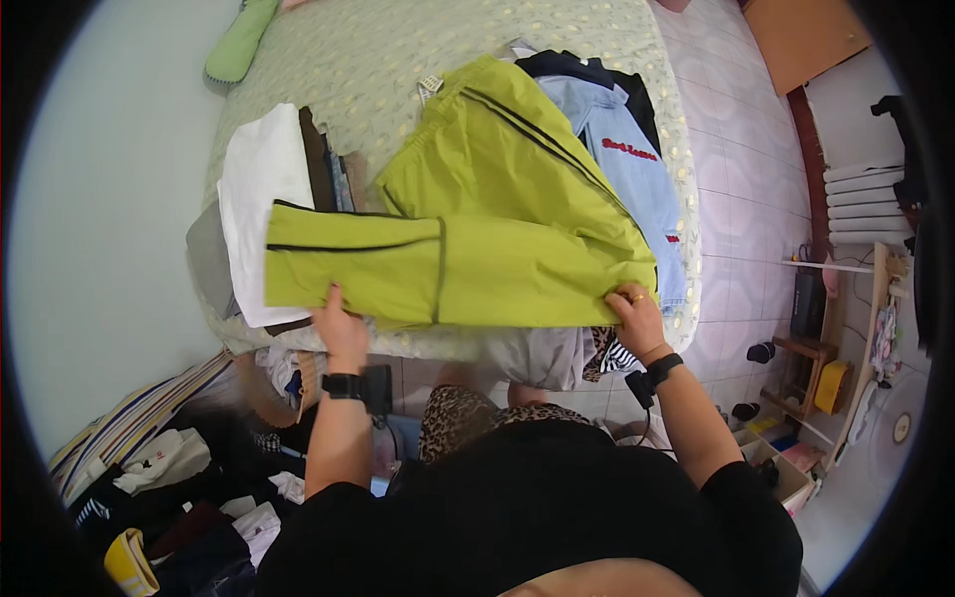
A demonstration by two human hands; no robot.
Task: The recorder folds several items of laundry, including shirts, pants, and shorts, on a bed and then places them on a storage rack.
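Lime-green trousers (515, 261) with black piping lie across the bed, one leg laid sideways along the near edge. My left hand (343, 328) grips the near edge of that leg close to its hem, thumb on top. At the other end, my right hand (636, 313) pinches the fabric near the fold, a ring on one finger. The elastic waistband (421, 138) points to the upper left, with a white tag beside it. Under the hem lies a white folded garment (265, 164); light-blue denim clothing (623, 142) with red lettering lies partly beneath the trousers.
Dark and patterned folded clothes (319, 160) lie beside the white garment. A green bolster (240, 45) rests on the patterned bedsheet (336, 67). Grey cloth (541, 354) hangs over the near bed edge. Piled clothes (186, 507) are at lower left, a wooden stool (806, 351) at right.
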